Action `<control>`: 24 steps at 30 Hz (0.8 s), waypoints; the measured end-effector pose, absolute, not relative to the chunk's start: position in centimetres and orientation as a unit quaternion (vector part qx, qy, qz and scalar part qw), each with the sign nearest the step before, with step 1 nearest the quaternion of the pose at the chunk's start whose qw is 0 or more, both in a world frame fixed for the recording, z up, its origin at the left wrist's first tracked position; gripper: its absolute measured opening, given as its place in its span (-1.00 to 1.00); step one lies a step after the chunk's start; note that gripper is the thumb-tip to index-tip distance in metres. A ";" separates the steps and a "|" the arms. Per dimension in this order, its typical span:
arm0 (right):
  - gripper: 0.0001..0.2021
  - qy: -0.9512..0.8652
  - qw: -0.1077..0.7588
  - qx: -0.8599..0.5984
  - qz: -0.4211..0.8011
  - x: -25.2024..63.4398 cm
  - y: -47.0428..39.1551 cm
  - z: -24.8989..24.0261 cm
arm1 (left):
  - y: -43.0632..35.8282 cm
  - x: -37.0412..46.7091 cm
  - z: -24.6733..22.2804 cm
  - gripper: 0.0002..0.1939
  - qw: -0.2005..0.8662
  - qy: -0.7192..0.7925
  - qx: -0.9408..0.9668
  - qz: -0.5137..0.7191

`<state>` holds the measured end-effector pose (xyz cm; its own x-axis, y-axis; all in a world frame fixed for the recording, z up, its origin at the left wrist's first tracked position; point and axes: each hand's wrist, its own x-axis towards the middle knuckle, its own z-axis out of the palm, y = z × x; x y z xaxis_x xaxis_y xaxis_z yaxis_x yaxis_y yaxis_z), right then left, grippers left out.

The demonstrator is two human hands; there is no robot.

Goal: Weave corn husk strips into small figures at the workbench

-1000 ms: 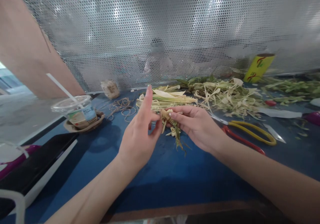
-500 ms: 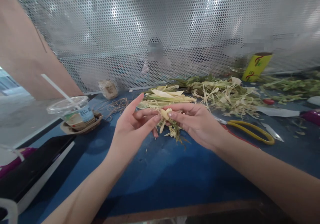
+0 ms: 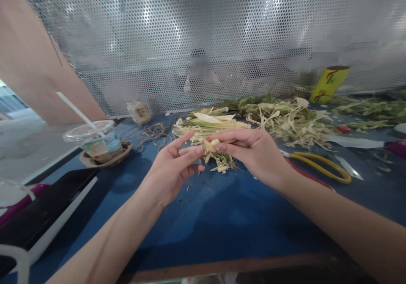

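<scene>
Plant piece (image 3: pixel 208 146): probably light, soft, easily torn; pinch ends.
Left hand (image 3: pixel 171 165): fingers pinched on left end.
Right hand (image 3: pixel 258 155): fingers clamped on right end.

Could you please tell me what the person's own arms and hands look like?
The left hand and right hand wear no gloves. No sleeve, watch or bracelet shows on the left forearm or right forearm. The view is too soft to rule out a ring.
</scene>
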<state>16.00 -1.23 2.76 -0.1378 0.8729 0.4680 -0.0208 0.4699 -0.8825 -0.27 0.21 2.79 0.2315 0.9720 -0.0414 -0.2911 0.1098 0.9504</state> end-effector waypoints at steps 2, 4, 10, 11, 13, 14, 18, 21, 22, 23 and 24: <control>-0.84 -0.640 0.567 -0.340 0.391 15.9 -1.4 2.8 | 0.3 -0.4 2.7 -0.40 0.643 0.386 0.446 0.489; -0.83 -0.642 0.571 -0.346 0.377 15.8 -1.5 2.7 | 0.2 -0.4 2.7 -0.37 0.635 0.393 0.444 0.495; -0.78 -0.630 0.585 -0.339 0.382 15.6 -1.2 2.3 | 0.0 -0.1 2.7 -0.34 0.601 0.377 0.457 0.536; -0.76 -0.623 0.587 -0.340 0.389 15.5 -1.2 2.3 | 0.0 0.0 2.7 -0.33 0.595 0.373 0.459 0.544; -0.75 -0.614 0.587 -0.341 0.403 15.4 -1.3 2.2 | 0.0 0.0 2.8 -0.34 0.591 0.367 0.461 0.551; -0.76 -0.611 0.586 -0.341 0.408 15.4 -1.2 2.2 | 0.0 0.0 2.8 -0.34 0.592 0.366 0.463 0.549; -0.82 -0.598 0.598 -0.318 0.429 15.5 -1.0 1.6 | 0.0 -0.2 3.1 -0.31 0.593 0.370 0.492 0.518; -0.86 -0.588 0.603 -0.304 0.446 15.6 -0.6 1.1 | 0.0 -0.4 3.1 -0.31 0.585 0.371 0.511 0.509; -0.86 -0.584 0.602 -0.308 0.449 15.7 -0.6 1.1 | 0.0 -0.4 3.1 -0.32 0.581 0.370 0.516 0.509; -0.86 -0.583 0.601 -0.312 0.449 15.6 -0.6 1.0 | 0.1 -0.4 3.1 -0.33 0.575 0.370 0.521 0.511; -0.86 -0.584 0.600 -0.314 0.448 15.6 -0.6 1.1 | 0.1 -0.3 3.0 -0.35 0.568 0.370 0.526 0.514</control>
